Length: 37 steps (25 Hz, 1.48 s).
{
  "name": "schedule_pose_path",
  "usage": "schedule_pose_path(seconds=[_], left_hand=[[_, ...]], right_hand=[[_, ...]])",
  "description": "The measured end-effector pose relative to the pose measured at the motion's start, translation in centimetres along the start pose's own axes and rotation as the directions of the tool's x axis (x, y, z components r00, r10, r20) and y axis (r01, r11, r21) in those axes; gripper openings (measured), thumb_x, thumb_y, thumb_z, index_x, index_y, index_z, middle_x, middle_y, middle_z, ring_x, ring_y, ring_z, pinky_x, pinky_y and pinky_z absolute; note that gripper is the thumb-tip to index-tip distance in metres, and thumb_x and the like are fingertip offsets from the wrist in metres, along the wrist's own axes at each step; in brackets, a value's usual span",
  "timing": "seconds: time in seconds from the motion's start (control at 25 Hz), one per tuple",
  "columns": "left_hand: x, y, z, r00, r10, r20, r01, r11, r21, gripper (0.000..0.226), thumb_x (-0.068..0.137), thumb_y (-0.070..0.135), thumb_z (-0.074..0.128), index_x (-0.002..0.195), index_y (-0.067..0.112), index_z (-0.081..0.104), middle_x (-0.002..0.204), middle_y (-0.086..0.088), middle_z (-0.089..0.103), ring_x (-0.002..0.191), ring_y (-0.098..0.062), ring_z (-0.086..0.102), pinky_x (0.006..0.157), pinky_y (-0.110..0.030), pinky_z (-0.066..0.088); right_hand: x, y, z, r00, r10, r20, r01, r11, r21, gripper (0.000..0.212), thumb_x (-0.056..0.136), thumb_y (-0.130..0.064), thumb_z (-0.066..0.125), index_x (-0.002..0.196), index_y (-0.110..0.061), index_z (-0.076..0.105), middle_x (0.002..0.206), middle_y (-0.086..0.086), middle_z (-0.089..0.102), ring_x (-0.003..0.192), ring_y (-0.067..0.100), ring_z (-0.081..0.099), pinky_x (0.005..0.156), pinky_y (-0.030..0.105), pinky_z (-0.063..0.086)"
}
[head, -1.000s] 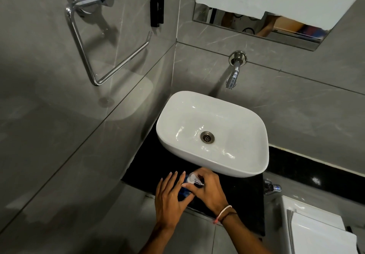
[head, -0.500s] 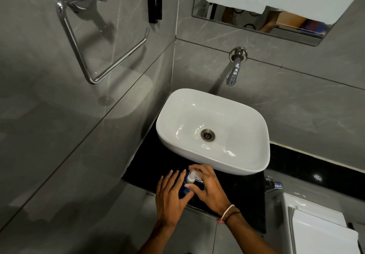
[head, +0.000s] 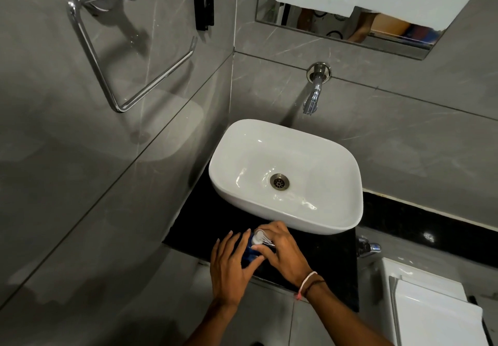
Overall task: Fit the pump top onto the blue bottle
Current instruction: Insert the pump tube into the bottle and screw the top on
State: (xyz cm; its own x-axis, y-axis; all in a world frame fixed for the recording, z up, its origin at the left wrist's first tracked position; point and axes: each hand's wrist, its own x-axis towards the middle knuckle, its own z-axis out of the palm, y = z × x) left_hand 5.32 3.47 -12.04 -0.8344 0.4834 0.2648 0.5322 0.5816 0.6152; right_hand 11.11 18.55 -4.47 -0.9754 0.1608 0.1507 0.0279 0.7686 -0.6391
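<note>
Both hands (head: pixel 283 254) grip upright blue bottle (head: pixel 249 254), pump top (head: pixel 260 237) uppermost

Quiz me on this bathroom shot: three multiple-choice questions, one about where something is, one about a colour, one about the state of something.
1. Where is the bottle?
A. In the basin
B. On the black counter in front of the basin
C. On the towel ring

2. What colour is the basin?
A. White
B. Green
C. Black

3. What is the state of the tap?
A. Pouring a strong stream
B. Covered by a cloth
C. No water running from it

Answers:
1 B: the bottle stands on the counter, between the left hand and right hand, nearer the camera than the basin.
2 A: the basin is glossy white against the dark counter.
3 C: no stream falls from the spout towards the drain.
</note>
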Motion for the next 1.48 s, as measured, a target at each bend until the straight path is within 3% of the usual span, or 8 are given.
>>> schedule_pose_path(seconds=[0.28, 0.52, 0.76, 0.96, 1.12, 1.2, 1.36, 1.48], left_hand=[[0.0, 0.0, 0.0, 1.0, 0.004, 0.019, -0.004, 1.0, -0.005, 0.067, 0.074, 0.048, 0.078, 0.134, 0.024, 0.059, 0.124, -0.005, 0.069, 0.123, -0.028, 0.059, 0.104, -0.053, 0.046], [0.2, 0.1, -0.4, 1.0, 0.012, -0.007, -0.012, 1.0, 0.016, 0.07, 0.08, 0.069, 0.055, 0.131, 0.022, 0.063, 0.121, -0.003, 0.07, 0.121, -0.024, 0.06, 0.104, -0.049, 0.046], [0.0, 0.1, -0.1, 1.0, -0.001, 0.012, 0.001, 1.0, 0.006, 0.066, 0.078, 0.059, 0.063, 0.133, 0.022, 0.061, 0.123, -0.004, 0.069, 0.123, -0.026, 0.058, 0.104, -0.051, 0.046], [0.0, 0.0, -0.3, 1.0, 0.02, 0.018, -0.02, 1.0, 0.015, 0.067, 0.073, 0.047, 0.079, 0.133, 0.022, 0.061, 0.121, -0.005, 0.069, 0.122, -0.027, 0.059, 0.103, -0.052, 0.046], [0.0, 0.1, -0.3, 1.0, 0.024, -0.011, -0.024, 1.0, 0.012, 0.062, 0.077, 0.05, 0.069, 0.133, 0.023, 0.061, 0.12, -0.007, 0.069, 0.12, -0.029, 0.061, 0.101, -0.052, 0.048], [0.0, 0.3, -0.4, 1.0, 0.006, -0.022, -0.005, 1.0, 0.019, 0.064, 0.079, 0.061, 0.063, 0.129, 0.021, 0.064, 0.118, -0.006, 0.07, 0.118, -0.027, 0.062, 0.1, -0.049, 0.049], [0.0, 0.4, -0.3, 0.999, -0.001, -0.035, 0.001, 1.0, 0.009, 0.071, 0.078, 0.072, 0.058, 0.125, 0.019, 0.066, 0.115, -0.005, 0.071, 0.115, -0.025, 0.063, 0.099, -0.049, 0.05], [-0.1, 0.4, -0.4, 1.0, -0.001, -0.028, 0.001, 1.0, 0.006, 0.072, 0.079, 0.072, 0.056, 0.131, 0.022, 0.062, 0.117, -0.004, 0.069, 0.117, -0.024, 0.061, 0.099, -0.049, 0.049]], right_hand=[[0.0, -0.1, -0.1, 1.0, -0.003, -0.002, 0.003, 0.999, -0.034, 0.038, 0.093, -0.033, 0.071, 0.124, -0.011, 0.068, 0.126, 0.0, 0.064, 0.119, 0.013, 0.05, 0.105, 0.024, 0.043], [0.1, 0.0, -0.4, 1.0, 0.015, -0.004, -0.015, 0.999, -0.049, 0.031, 0.094, -0.033, 0.07, 0.115, -0.011, 0.072, 0.117, 0.001, 0.069, 0.109, 0.016, 0.054, 0.095, 0.021, 0.043], [-0.2, -0.1, 0.1, 1.0, 0.01, -0.019, -0.01, 1.0, -0.006, 0.025, 0.097, -0.026, 0.067, 0.118, -0.013, 0.07, 0.12, -0.001, 0.067, 0.111, 0.013, 0.051, 0.097, 0.017, 0.041], [-0.4, -0.6, 0.5, 0.996, 0.046, -0.076, -0.047, 0.999, -0.023, 0.029, 0.092, -0.034, 0.072, 0.113, -0.013, 0.072, 0.115, -0.001, 0.069, 0.107, 0.014, 0.054, 0.093, 0.028, 0.049], [-0.1, -0.4, -1.8, 0.985, 0.08, 0.152, -0.085, 0.996, 0.023, 0.078, 0.085, -0.035, 0.081, 0.15, -0.016, 0.043, 0.15, -0.002, 0.049, 0.137, 0.01, 0.043, 0.118, 0.025, 0.035], [0.4, -0.9, -3.5, 0.966, 0.013, 0.26, 0.003, 0.998, -0.064, 0.073, 0.088, -0.021, 0.077, 0.152, -0.022, 0.042, 0.158, -0.006, 0.044, 0.144, 0.008, 0.04, 0.122, 0.026, 0.032], [2.1, -2.8, -5.2, 0.939, -0.07, 0.336, 0.119, 0.985, -0.127, 0.048, 0.083, -0.003, 0.074, 0.125, -0.024, 0.068, 0.126, -0.005, 0.072, 0.113, 0.012, 0.066, 0.096, 0.029, 0.054], [2.6, -4.1, -5.2, 0.949, 0.05, 0.31, 0.027, 0.971, -0.239, 0.039, 0.078, -0.035, 0.083, 0.113, -0.021, 0.073, 0.102, 0.002, 0.077, 0.092, 0.02, 0.07, 0.08, 0.035, 0.057]])
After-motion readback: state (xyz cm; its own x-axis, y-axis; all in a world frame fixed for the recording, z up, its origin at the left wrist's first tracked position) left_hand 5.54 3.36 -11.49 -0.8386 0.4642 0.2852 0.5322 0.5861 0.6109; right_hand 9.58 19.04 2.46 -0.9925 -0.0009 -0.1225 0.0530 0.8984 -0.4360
